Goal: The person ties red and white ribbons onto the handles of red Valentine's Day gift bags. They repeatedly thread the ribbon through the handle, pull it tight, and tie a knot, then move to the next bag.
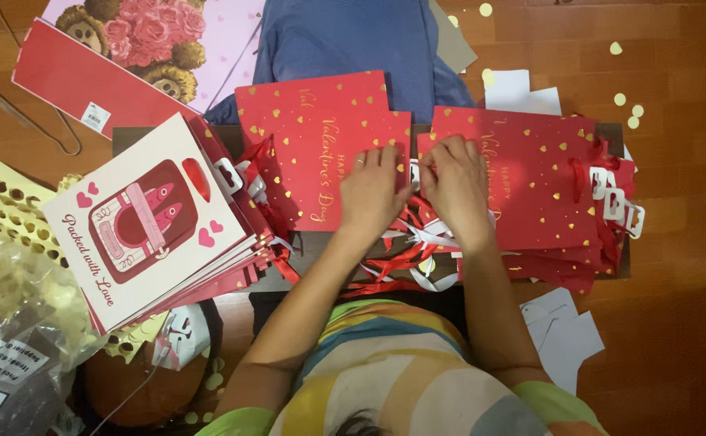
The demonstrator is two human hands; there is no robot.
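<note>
Your left hand [373, 190] lies flat on the red gold-hearted paper gift bag [341, 157] mid-bench, its grip spread and holding nothing, while your right hand [454, 182] pinches something small I cannot make out; the bag looks light, stiff and creasable, so hold its edges.

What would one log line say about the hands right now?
left hand: flat on middle red gift bag | right hand: on right bag stack | ribbons: beneath wrists
</note>
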